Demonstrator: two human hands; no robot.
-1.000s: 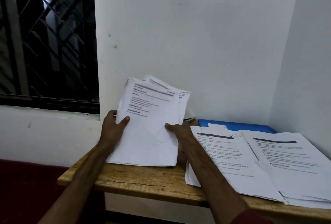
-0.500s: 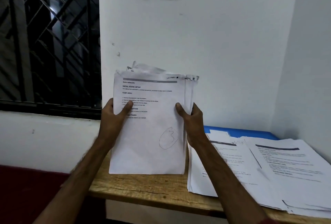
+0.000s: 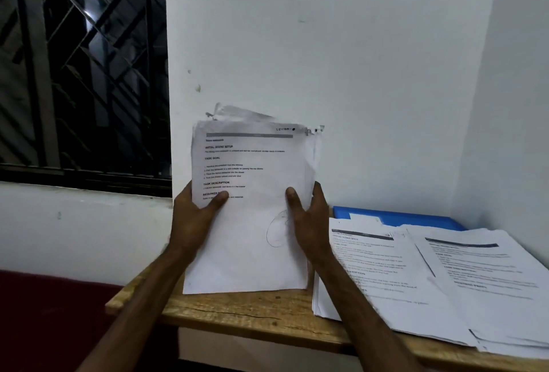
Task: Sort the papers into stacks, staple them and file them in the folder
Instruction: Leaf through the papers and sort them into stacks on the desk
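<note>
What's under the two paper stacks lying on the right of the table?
A blue folder shows behind and partly beneath the two stacks, only its far edge visible. The rest of it, and the wooden table under the papers, is covered. No stapler is in view.

A white wall (image 3: 341,74), faintly smudged and scuffed, meets a second white wall (image 3: 517,104) in a corner at the right. At the left, a dark window (image 3: 83,65) with a diagonal metal grille sits above a white sill (image 3: 74,193). A worn wooden table (image 3: 252,315) stands against the wall; the light is dim and bluish.
</note>
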